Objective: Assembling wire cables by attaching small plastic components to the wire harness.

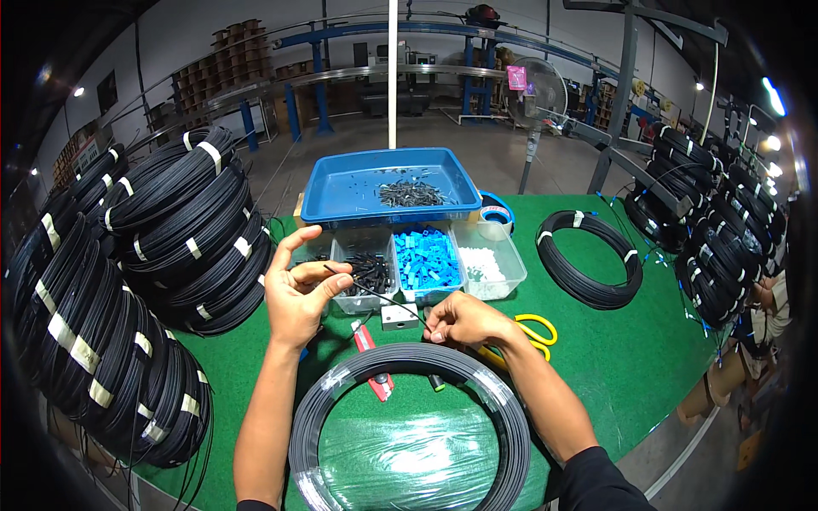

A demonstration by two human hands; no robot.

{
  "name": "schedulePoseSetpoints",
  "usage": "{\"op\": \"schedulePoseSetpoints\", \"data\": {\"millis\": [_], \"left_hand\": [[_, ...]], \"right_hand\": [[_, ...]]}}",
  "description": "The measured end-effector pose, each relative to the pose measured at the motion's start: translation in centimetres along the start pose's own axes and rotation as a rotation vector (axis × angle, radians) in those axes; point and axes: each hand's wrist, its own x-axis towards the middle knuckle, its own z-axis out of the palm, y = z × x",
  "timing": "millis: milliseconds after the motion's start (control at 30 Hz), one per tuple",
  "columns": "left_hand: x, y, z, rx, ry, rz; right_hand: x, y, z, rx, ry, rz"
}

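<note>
Between my two hands runs a thin black cable [379, 295], slanting down to the right. My left hand [302, 285] pinches its upper end between thumb and finger, the other fingers raised. My right hand [467, 322] is closed on the cable lower down. Below them lies a large coil of black cable [308, 430], bound with clear tape. A red cutter tool [365, 339] pokes out from behind the coil's far rim. Yellow-handled scissors [538, 334] rest beside my right wrist, partly hidden by it. A small grey metal block [398, 318] sits between my hands.
Clear bins hold black pieces [366, 268], blue connectors [426, 258] and white parts [480, 264]. Behind them stands a blue tray [319, 200] with black scraps. Stacked cable coils [183, 230] crowd the left; another coil [588, 294] lies right on the green tabletop [613, 366]. A person's arm shows far right.
</note>
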Motion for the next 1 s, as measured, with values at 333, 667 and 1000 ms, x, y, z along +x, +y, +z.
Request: {"op": "schedulePoseSetpoints", "data": {"millis": [333,667,1000], "left_hand": [[-1.2,-0.2,1.1,0.110,-0.130,0.044],[-2.9,2.9,2.9,0.405,-0.100,0.270],[-3.2,4.7,2.8,0.460,-0.145,0.463]], "right_hand": [[-1.3,-3.0,0.2,0.518,0.203,-0.333],[-3.5,-6.4,2.1,0.492,0.208,-0.552],[-5.1,-7.0,1.3,0.022,0.493,-0.610]]}}
